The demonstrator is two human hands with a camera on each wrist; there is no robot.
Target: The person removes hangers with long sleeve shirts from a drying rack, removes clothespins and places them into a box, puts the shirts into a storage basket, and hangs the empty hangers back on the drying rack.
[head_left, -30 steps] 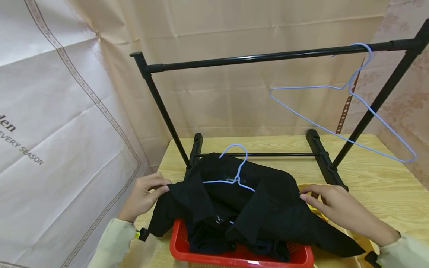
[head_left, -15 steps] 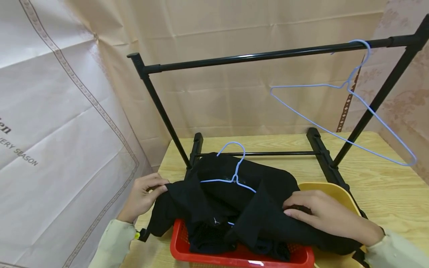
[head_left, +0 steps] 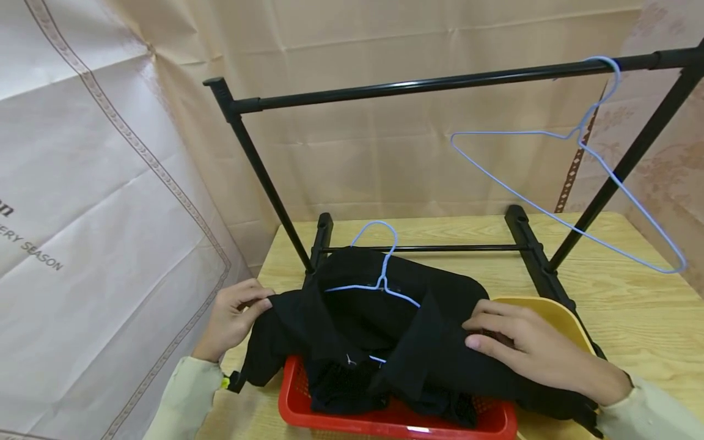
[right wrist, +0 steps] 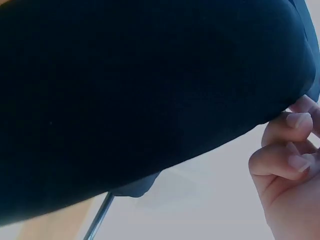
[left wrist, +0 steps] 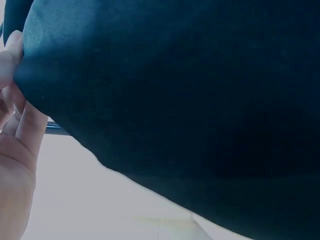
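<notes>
A black collared shirt (head_left: 451, 354) lies spread over a red basket (head_left: 352, 420), its collar open. Inside the neck sits a light blue wire hanger (head_left: 383, 269), its hook standing up above the collar. My left hand (head_left: 231, 318) pinches the shirt's left shoulder between thumb and fingers. On the other side my right hand (head_left: 528, 348) holds the fabric near the right shoulder, thumb and fingertips at the cloth. Dark cloth fills most of both wrist views; the fingers of the right hand (right wrist: 285, 170) are curled at its edge. The hanger's arms are mostly hidden.
Behind the shirt stands a black garment rack (head_left: 418, 88) on a wooden table (head_left: 621, 305). A second blue hanger (head_left: 517, 190) hangs from its bar at the right. A yellow basket (head_left: 541, 305) sits under my right hand.
My right hand has moved left along the shoulder toward the collar and taken hold of the cloth there. The hanger's hook appears slightly higher; the left hand stays at its shoulder.
</notes>
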